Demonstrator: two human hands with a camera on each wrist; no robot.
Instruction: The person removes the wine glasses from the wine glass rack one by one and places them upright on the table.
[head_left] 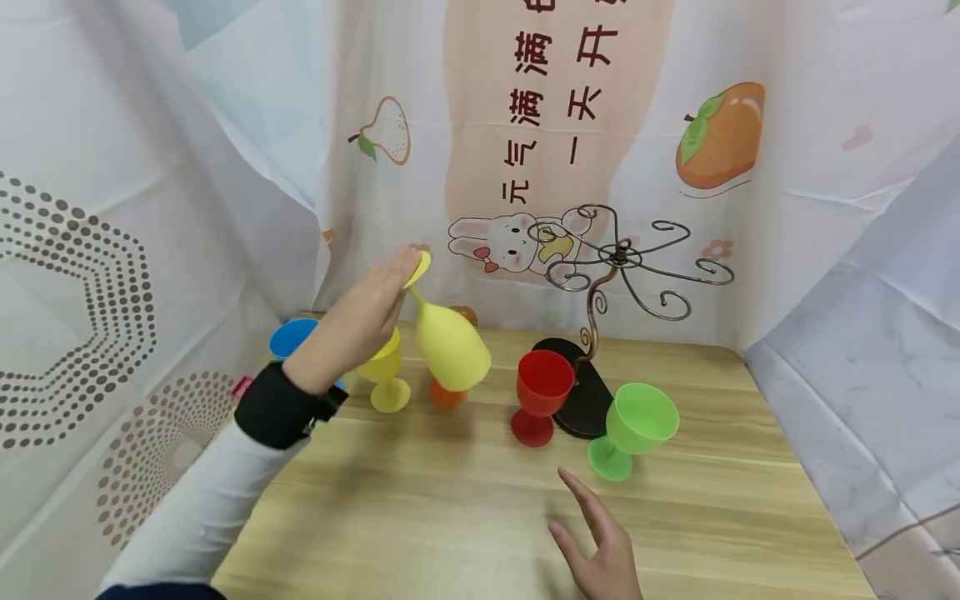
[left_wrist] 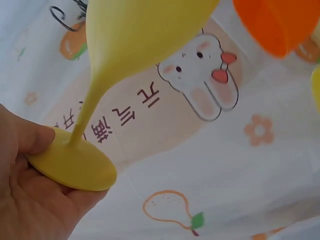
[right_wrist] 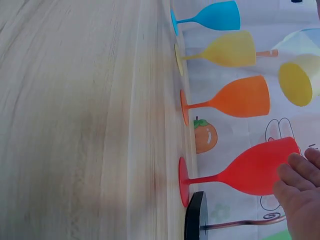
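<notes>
My left hand (head_left: 356, 321) holds a yellow goblet (head_left: 453, 346) by its round foot, thumb on one side and fingers on the other in the left wrist view. The goblet hangs above the table, tilted with its mouth down. Behind and below it, an orange goblet (head_left: 447, 397) is mostly hidden in the head view. A second yellow goblet (right_wrist: 230, 50) and a blue goblet (right_wrist: 220, 16) stand upright near the left arm. Low at the front, my right hand (head_left: 606, 554) has its fingers extended and holds nothing. Beyond it stand a red goblet (head_left: 545, 385) and a green goblet (head_left: 641, 421).
Behind the red and green goblets stands a metal rack (head_left: 621, 257) with several curled arms and a black base (head_left: 588, 408). A printed curtain (head_left: 420, 50) hangs behind the wooden table (head_left: 450, 517) and along both sides.
</notes>
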